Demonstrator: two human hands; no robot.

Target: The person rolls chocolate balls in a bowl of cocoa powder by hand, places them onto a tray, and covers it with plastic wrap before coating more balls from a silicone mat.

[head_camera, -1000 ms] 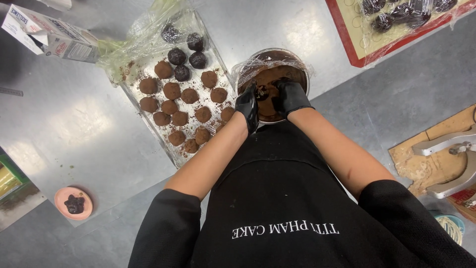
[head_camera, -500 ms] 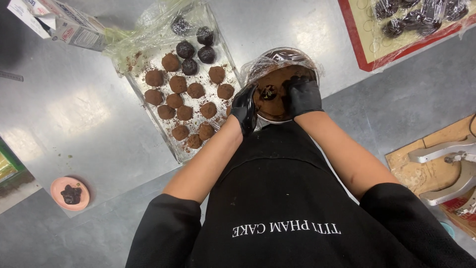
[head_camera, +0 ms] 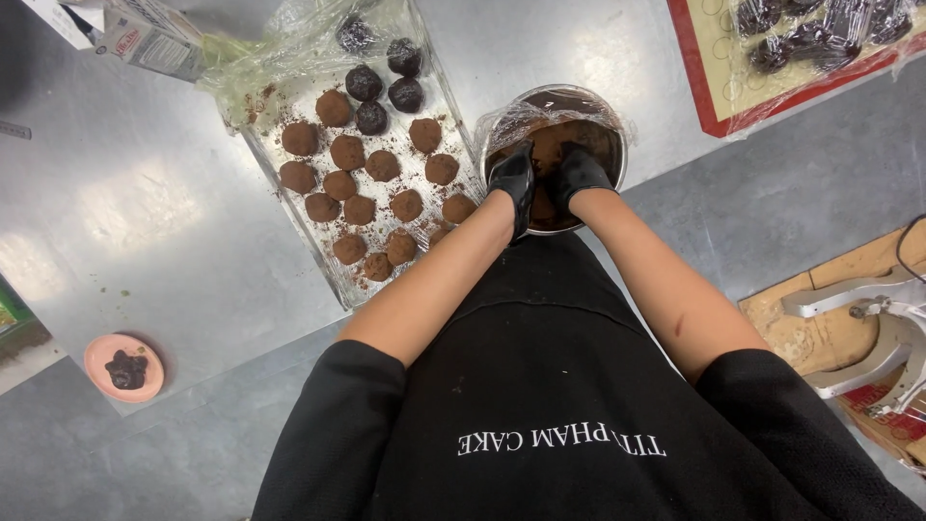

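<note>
Both black-gloved hands reach down into a round metal bowl [head_camera: 608,135] of brown cocoa powder. The left hand [head_camera: 514,181] and right hand [head_camera: 577,174] are close together over the powder; I cannot tell whether their fingers are curled around anything. The bowl, lined with crumpled clear film, stands on the steel worktop [head_camera: 145,222] just beside a rectangular glass tray [head_camera: 318,246]. The tray's long axis runs diagonally away from the person, and it holds rows of cocoa-dusted truffles [head_camera: 359,209] with several dark uncoated balls [head_camera: 365,83] at its far end. A small pink dish [head_camera: 123,368] with a dark lump sits well apart, to the left.
</note>
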